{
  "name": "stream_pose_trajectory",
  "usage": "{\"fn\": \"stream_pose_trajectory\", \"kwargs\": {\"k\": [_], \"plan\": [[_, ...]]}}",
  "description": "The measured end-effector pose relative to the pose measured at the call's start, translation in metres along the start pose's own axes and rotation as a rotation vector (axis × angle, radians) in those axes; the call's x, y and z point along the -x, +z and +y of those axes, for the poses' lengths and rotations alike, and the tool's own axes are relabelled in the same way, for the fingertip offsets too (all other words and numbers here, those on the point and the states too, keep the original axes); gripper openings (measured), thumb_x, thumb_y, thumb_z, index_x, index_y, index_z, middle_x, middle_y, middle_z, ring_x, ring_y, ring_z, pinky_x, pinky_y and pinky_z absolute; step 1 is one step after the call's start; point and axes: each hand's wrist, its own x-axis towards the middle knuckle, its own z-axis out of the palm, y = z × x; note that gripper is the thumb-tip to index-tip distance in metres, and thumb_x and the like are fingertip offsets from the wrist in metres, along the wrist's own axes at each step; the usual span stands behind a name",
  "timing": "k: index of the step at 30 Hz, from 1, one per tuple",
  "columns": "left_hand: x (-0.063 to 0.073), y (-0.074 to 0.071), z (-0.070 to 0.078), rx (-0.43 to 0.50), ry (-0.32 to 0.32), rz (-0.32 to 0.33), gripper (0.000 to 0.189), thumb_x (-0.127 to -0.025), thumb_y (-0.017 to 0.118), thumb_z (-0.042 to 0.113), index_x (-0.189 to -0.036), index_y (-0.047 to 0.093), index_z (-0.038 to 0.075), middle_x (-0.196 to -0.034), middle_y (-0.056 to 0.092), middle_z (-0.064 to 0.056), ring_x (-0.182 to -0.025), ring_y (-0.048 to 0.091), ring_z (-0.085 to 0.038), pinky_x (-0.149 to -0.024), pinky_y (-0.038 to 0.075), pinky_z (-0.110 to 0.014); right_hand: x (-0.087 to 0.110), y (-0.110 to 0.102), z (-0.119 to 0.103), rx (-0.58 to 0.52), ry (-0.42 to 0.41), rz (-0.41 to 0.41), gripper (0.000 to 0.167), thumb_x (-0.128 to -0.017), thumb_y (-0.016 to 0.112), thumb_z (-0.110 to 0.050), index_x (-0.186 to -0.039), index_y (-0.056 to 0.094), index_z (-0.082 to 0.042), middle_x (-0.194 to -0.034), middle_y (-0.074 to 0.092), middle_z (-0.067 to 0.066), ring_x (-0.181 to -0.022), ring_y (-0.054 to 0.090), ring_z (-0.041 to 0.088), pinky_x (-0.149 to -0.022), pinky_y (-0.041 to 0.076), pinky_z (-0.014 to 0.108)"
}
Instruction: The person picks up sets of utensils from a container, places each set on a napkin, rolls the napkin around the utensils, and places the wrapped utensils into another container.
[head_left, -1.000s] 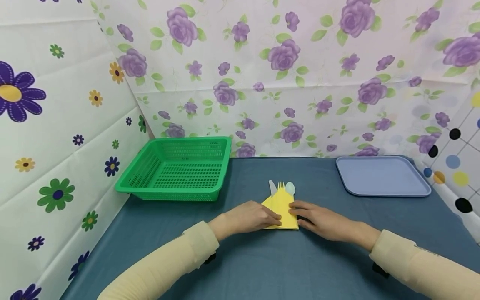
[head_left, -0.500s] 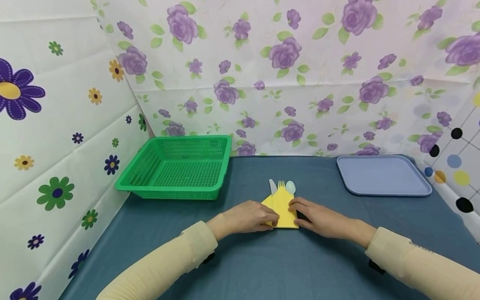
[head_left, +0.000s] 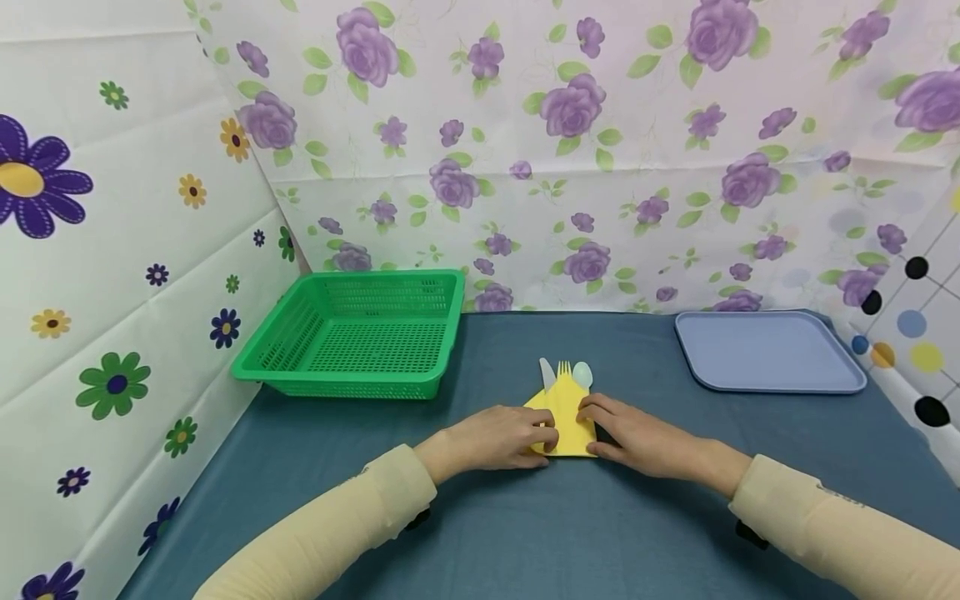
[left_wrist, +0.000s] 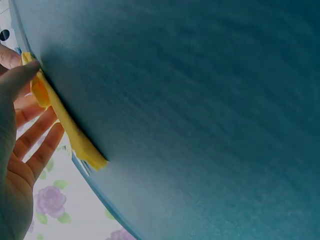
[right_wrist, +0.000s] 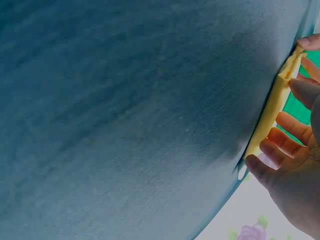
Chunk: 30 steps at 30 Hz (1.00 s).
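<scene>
A folded yellow napkin (head_left: 567,421) lies on the table, with a white plastic knife (head_left: 547,372), a yellow fork (head_left: 563,368) and a pale green spoon (head_left: 581,374) sticking out of its far end. My left hand (head_left: 495,437) has its thumb at the napkin's near edge and its fingers bent over the left side. In the left wrist view the thumb and fingers lie around a raised yellow fold (left_wrist: 41,92). My right hand (head_left: 648,437) rests its relaxed fingertips on the napkin's right side, thumb touching the near corner. The cutlery handles are hidden under the napkin.
A green perforated basket (head_left: 360,389) stands at the back left. At the back right lies a light blue tray (head_left: 772,350). Blue cloth (head_left: 570,533) covers the table. Flowered sheets (head_left: 510,108) hang behind and at the left.
My left fingers have lifted slightly and bent back from the napkin's near edge, with the thumb now showing there. The right hand has shifted slightly and its thumb has come to the near corner.
</scene>
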Motion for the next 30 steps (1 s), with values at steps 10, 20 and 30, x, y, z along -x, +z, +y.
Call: {"fn": "stream_pose_trajectory", "kwargs": {"k": [10,20,30], "plan": [[0.0,0.0,-0.001,0.074,-0.003,0.003,0.005,-0.104,0.068,0.025,-0.099,0.069,0.024,-0.112,0.061,0.006,-0.083,0.055,-0.002,-0.073,0.049,-0.015,0.002,0.001,0.001,-0.01,-0.01,0.006,0.043,-0.106,0.065,-0.03,-0.142,0.056,-0.01,-0.148,0.049,0.006,-0.135,0.052,0.024,-0.108,0.049,0.048],[-0.001,-0.002,-0.003,0.093,-0.021,-0.016,0.006,-0.105,0.066,0.024,-0.102,0.071,0.022,-0.115,0.061,0.006,-0.088,0.055,-0.003,-0.077,0.05,-0.015,0.002,0.002,0.005,-0.006,-0.001,-0.003,0.049,-0.106,0.062,-0.038,-0.146,0.053,-0.011,-0.153,0.045,0.006,-0.141,0.049,0.026,-0.111,0.047,0.05],[-0.01,-0.007,0.003,-0.058,0.005,-0.004,0.016,-0.107,0.064,0.028,-0.114,0.076,0.021,-0.111,0.067,0.006,-0.099,0.059,-0.007,-0.09,0.05,-0.017,0.001,0.001,0.005,0.003,-0.014,-0.007,0.048,-0.106,0.064,-0.036,-0.145,0.055,-0.01,-0.152,0.047,0.006,-0.138,0.05,0.025,-0.109,0.049,0.048]]}}
